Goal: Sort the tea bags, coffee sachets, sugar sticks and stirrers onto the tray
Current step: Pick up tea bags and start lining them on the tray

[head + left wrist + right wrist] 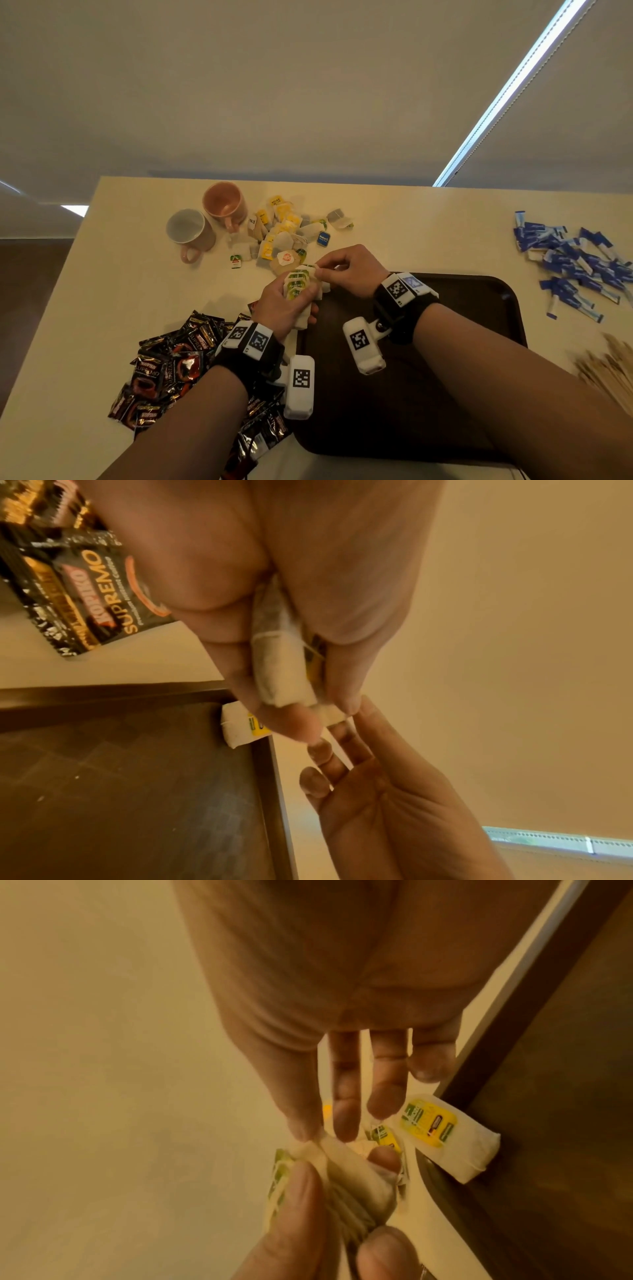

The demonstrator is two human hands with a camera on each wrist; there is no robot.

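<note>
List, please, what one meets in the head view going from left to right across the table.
coffee sachets → white mug → pink mug → loose tea bags → tray → sugar sticks

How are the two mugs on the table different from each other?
The pink mug is pink inside and out and sits farther back; the white-lined mug has a pale grey-white interior and sits nearer, to its left. The pink mug's handle is half hidden by tea bags; the other's handle shows fully. Both look empty, with pink handles pointing toward the person.
</note>
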